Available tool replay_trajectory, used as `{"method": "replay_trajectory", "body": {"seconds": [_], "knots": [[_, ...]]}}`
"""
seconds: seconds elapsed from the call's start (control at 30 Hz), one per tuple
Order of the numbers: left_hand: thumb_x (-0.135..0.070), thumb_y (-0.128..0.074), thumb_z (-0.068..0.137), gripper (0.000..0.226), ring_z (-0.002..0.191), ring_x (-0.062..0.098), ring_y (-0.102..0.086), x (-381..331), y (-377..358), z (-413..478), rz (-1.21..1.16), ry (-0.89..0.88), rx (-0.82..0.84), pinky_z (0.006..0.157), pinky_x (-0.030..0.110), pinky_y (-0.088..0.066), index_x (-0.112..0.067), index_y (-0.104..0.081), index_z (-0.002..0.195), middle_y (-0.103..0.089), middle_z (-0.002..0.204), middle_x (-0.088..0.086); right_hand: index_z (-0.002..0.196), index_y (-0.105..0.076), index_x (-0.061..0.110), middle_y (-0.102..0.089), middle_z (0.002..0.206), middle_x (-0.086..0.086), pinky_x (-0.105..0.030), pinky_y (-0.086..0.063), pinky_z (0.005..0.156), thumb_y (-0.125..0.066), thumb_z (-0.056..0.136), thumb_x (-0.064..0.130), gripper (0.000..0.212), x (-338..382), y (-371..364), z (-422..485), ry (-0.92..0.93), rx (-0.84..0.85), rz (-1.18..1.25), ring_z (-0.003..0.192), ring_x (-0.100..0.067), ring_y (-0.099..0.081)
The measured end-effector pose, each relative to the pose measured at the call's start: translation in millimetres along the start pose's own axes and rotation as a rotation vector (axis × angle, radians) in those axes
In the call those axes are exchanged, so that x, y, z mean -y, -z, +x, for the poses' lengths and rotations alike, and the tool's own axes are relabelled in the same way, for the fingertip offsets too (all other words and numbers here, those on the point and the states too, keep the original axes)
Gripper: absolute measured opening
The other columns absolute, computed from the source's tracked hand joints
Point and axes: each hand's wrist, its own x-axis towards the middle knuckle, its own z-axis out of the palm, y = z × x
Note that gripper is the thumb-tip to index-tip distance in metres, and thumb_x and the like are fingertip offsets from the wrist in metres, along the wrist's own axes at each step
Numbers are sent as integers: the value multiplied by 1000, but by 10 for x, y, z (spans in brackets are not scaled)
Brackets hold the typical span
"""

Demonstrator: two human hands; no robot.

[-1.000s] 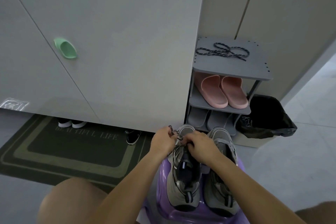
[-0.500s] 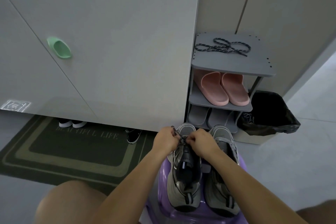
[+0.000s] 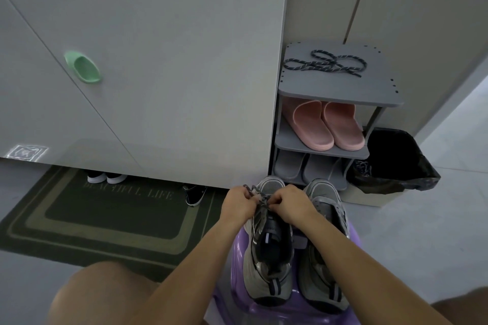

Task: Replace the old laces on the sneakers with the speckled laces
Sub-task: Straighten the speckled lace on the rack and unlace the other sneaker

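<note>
Entry, L to R.

1. Doormat: dark green w/ pale border, printed lettering, flat on floor at far L.
2. Cupboard door: white, w/ green handle on upper L.
3. White-toed shoes and black shoe: toes poking out from under cupboard, at mat's far edge.
4. Left hand: fingers curled, pinching held lace at front of left sneaker.
5. Held lace: dark w/ light flecks, short run between both hands, above sneaker's front eyelets.
6. Right hand: fingers curled, pinching same lace from other side; hands nearly touching.
7. Left sneaker and right sneaker: grey, side by side, toes pointing away, on purple stool.
8. Shoe rack: grey, 3 tiers, just beyond sneakers. Top: spare speckled lace, looped, loose. Mid: pink slippers. Bottom: grey slippers.
9. Bin: black liner, beside rack on R; cord-like tangle at its L edge, can't tell what.
</note>
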Motion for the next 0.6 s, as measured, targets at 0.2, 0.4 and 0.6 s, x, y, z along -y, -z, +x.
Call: {"method": "replay_trajectory", "body": {"seconds": [0.2, 0.4, 0.6], "knots": [[-20, -54, 92, 38, 69, 21, -47, -96, 70, -34, 279, -100, 28, 60, 26, -34, -20, -35, 59, -42, 60, -4, 99, -75, 18, -70, 110, -2, -28, -50, 88, -64, 84, 18, 19, 37, 14, 11, -35, -2, 25, 101, -19, -63], [-17, -57, 88, 36, 74, 27, -53, -108, 36, -26, 362, -130, 54, 63, 28, -38, -16, -38, 58, -53, 68, 7, 97, -75, 19, -71, 108, -2, -29, -51, 86, -65, 83, 20, 17, 51, -3, 24, -58, -16, 41, 100, -19, -64], [-20, -63, 86, 43, 55, 17, -43, 20, -93, 50, 92, -55, 58, 56, 27, -35, -17, -34, 55, -40, 54, 0, 89, -75, 21, -62, 113, -9, -28, -49, 75, -56, 85, 21, 20, 74, -75, -31, -81, -79, -1, 93, -26, -63]]}}
